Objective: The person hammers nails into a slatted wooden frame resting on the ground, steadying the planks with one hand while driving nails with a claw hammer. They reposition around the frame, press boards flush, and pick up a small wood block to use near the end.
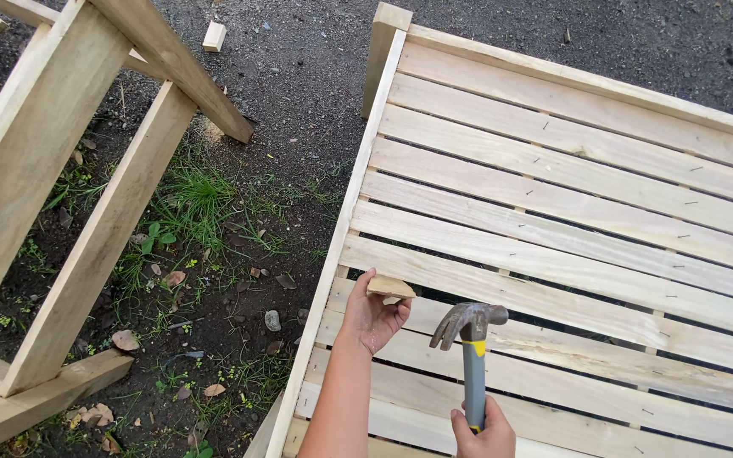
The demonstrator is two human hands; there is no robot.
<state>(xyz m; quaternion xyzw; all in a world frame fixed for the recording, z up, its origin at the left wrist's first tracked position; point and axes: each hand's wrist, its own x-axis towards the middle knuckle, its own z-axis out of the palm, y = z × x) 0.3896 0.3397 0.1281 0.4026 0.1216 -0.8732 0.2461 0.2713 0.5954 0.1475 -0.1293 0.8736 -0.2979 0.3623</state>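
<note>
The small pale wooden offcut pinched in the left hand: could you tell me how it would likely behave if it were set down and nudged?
The small pale wooden offcut looks stiff and probably light, since the left hand holds it with fingertips alone. Its flat faces suggest it would slide rather than roll. Being narrow, it might drop through a gap in the pale slatted wooden frame.

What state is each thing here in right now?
Left hand: pinching a small wood piece against the slats.
Right hand: gripping the claw hammer, head raised.
Slatted wooden frame: lying flat, slats nailed.
Wooden trestle: standing on ground.
</note>
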